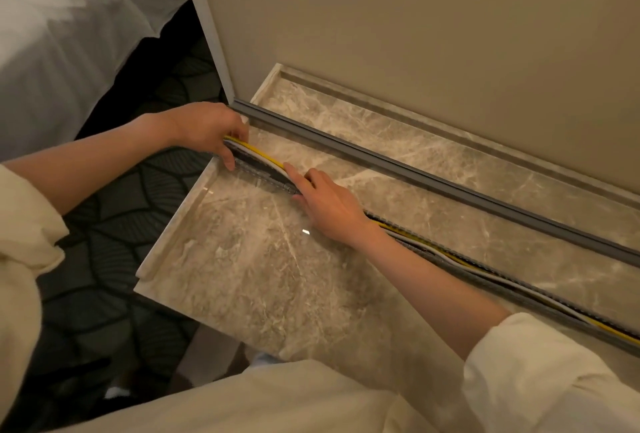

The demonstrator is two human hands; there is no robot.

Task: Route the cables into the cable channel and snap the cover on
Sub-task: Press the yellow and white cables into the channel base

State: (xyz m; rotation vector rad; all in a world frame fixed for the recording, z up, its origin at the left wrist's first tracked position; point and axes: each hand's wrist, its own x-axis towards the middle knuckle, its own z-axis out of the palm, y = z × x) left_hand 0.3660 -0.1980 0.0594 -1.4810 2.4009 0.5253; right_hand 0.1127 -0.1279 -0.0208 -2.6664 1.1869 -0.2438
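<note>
Slotted grey cable channel lying diagonally across the marble bench, running from the bench's far-left corner toward the lower right. Inside it, yellow cable and white cable, bowing up out of the slot between the two hands, seated lower further right. Left hand at the channel's left end, grip pinched on the cables there, thumb down against the near wall of the channel. Right hand flat over the channel a little further along, index finger stretched out and pressing the cables down, fingers apart, clamped on nothing. Grey cover lying separate on the bench, parallel to the channel, between it and the beige wall. White bedding and dark patterned carpet off to the left.
</note>
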